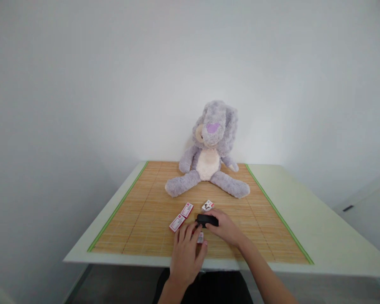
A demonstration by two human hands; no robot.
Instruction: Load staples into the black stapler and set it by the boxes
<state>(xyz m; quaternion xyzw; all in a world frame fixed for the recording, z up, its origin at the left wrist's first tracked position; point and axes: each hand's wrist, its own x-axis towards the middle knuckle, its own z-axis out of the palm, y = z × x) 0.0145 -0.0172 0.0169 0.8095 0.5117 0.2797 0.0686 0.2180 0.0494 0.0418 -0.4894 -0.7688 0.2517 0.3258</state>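
Black stapler (207, 220), or what looks most like one, lies lengthwise just above the bamboo mat, or on it; which of the two is not clear. The right hand (223, 228) grasps its right end between thumb and fingers. The left hand (187, 255) is palm down with fingers stretched forward, the tips near the stapler's left end; whether it grips anything cannot be told. Partly hidden between its thumb and forefinger is a small red-and-white box (200, 238).

As for progress, the stapler is already in hand, and two red-and-white cartons (182, 216) lie in a slanting line to its left, end to end. A picture-printed box (207, 205) sits just beyond the stapler. No contents show outside the boxes; how much remains to be done cannot be judged from this view.

Green edging borders the bamboo mat (129, 219) on a pale table (304, 202). At the far side a lilac-grey plush rabbit (208, 164) sits with legs splayed, backed by a plain whitish wall (98, 84). Grey floor (114, 287) shows below, beside dark-clothed legs (223, 289).
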